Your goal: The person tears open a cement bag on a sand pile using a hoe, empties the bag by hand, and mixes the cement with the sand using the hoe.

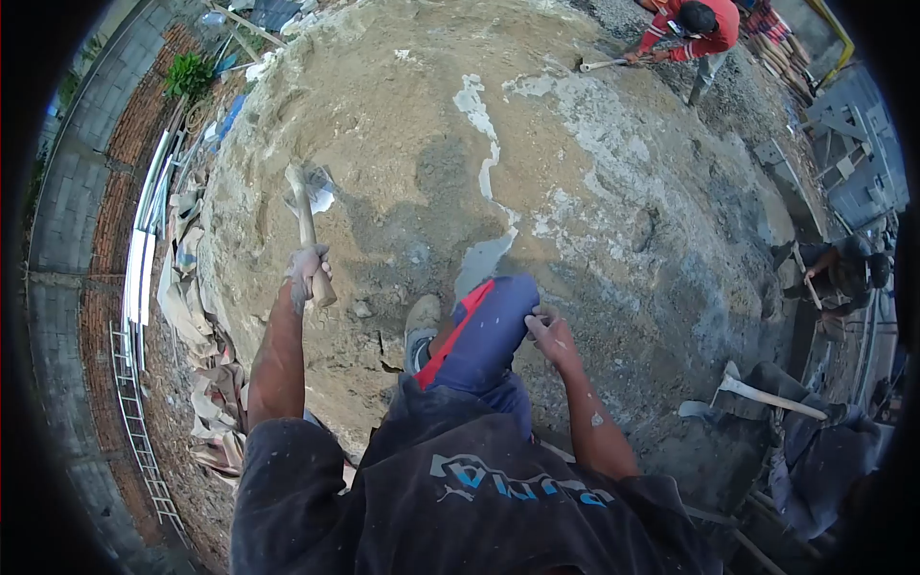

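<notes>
Sandy-brown and grey, a broad mound of earth (383,125) fills the ground ahead of the person, with a wet grey streak (489,172) winding down it from twelve o'clock. At ten o'clock, the left hand (309,268) has its fingers closed around the wooden handle of a hoe (305,216); the hoe's head points away from the body, over the mound, though I cannot tell whether it touches the soil. The right hand (552,337), at four o'clock, has bent fingers beside the raised knee of the blue trousers (489,331), and it grips no tool; whether the fingertips press the cloth is unclear. A dusty shoe (423,323) stands on the dirt just left of that knee. Between one and two o'clock, a worker in a red top (707,34) bends over another hoe (602,65). Someone in dark clothing (848,273) holds a wooden handle (805,273) at three, and a pale-handled hoe (771,395) lies across the view at four. White pipes (144,259) run along nine o'clock, above a metal ladder (144,431) at eight, beside the block-and-brick wall (72,220).
</notes>
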Motion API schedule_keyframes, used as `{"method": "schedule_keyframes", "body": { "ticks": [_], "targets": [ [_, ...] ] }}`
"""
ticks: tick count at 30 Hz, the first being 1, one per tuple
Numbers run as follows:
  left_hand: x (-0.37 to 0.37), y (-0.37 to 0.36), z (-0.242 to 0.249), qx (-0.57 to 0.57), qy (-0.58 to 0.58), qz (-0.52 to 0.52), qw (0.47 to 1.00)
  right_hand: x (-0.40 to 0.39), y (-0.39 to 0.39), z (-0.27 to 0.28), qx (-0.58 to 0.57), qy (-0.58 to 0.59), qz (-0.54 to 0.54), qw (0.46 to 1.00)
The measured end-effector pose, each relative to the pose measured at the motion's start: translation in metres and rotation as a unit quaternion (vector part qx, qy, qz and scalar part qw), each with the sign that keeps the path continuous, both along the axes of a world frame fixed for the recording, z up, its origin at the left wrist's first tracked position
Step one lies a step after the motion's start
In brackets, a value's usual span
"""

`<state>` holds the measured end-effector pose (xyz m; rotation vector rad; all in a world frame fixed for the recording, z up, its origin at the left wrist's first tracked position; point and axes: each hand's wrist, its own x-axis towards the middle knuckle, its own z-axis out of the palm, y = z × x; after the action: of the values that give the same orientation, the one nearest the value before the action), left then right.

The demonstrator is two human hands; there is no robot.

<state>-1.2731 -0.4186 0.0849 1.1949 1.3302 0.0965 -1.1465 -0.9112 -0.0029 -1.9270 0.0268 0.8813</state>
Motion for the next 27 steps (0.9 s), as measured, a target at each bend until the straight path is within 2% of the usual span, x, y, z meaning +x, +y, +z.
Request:
{"method": "schedule_keyframes", "body": {
  "ticks": [3,6,7,9,11,14,16,18,20,21,23,26,27],
  "targets": [
    [0.013,-0.019,0.007,0.011,-0.003,0.001,1.000,0.058,0.041,0.060,-0.011,-0.055,0.042,0.998],
    [0.005,-0.017,0.001,0.023,-0.018,0.015,0.999,0.147,0.038,0.079,0.041,-0.100,-0.141,0.984],
    [0.005,-0.020,0.002,0.020,-0.020,0.016,0.999,0.194,0.016,0.070,0.049,-0.053,-0.143,0.987],
    [0.008,-0.022,0.000,0.041,-0.005,0.002,0.999,0.235,0.016,0.074,0.034,-0.033,-0.140,0.989],
    [0.012,-0.022,-0.009,0.057,0.005,-0.007,0.998,0.243,0.035,0.108,-0.008,-0.083,-0.119,0.989],
    [0.024,-0.030,-0.017,0.053,0.015,0.026,0.998,0.212,0.110,0.106,0.064,-0.014,0.017,0.998],
    [0.048,-0.042,-0.023,0.039,0.008,0.052,0.998,0.162,0.168,0.098,0.099,0.026,0.167,0.981],
    [0.070,-0.056,-0.033,0.025,-0.001,0.073,0.997,0.113,0.214,0.064,0.109,0.086,0.315,0.939],
    [0.091,-0.062,-0.061,0.037,-0.063,0.106,0.992,0.074,0.247,0.078,0.112,0.215,0.429,0.870],
    [0.097,-0.064,-0.073,0.043,-0.092,0.122,0.987,0.061,0.253,0.076,0.094,0.216,0.423,0.875],
    [0.107,-0.054,-0.091,0.033,-0.033,0.131,0.990,0.050,0.253,0.068,0.057,0.212,0.412,0.885],
    [0.129,-0.042,-0.121,0.048,-0.009,0.190,0.981,0.048,0.226,-0.028,0.002,0.074,0.441,0.895],
    [0.137,-0.043,-0.132,0.057,-0.009,0.213,0.975,0.051,0.222,-0.033,-0.011,0.044,0.427,0.903]
  ]
}}
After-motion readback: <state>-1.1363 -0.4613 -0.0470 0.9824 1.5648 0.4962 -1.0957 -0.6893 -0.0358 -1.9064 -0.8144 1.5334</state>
